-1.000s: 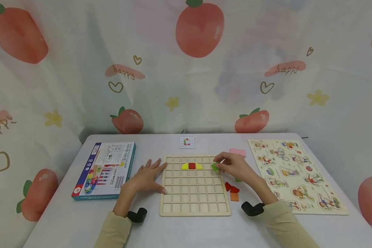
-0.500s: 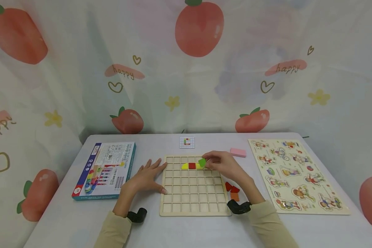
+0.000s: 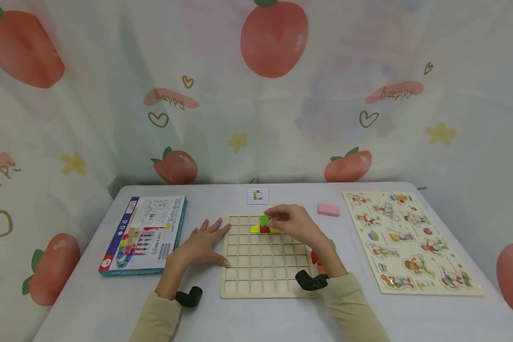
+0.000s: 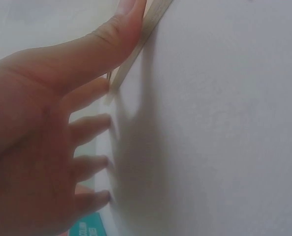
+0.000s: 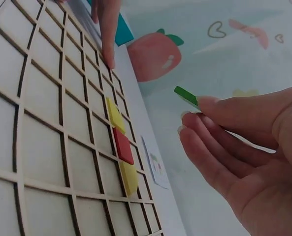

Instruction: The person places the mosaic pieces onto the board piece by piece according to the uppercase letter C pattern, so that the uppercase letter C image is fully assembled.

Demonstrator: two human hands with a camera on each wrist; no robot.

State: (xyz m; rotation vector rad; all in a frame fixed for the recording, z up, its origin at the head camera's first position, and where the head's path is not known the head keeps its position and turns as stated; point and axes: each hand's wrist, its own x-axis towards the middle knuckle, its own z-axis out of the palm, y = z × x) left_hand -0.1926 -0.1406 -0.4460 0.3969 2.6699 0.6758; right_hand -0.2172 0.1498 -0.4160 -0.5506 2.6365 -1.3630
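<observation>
A: where's the green piece (image 3: 263, 220)?
B: right hand (image 3: 291, 224) pinches it above the grid board (image 3: 268, 280), over the yellow and red pieces (image 3: 264, 229).
A: left hand (image 3: 201, 244)?
B: spread flat, touching the board's left edge on the surface (image 3: 90, 304).

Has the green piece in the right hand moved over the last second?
Yes. The green piece, pinched by the right hand, has travelled left from the grid board's right edge to above the red piece.

Green piece (image 3: 263, 220) now leftward, above red tile (image 3: 264, 229).
</observation>
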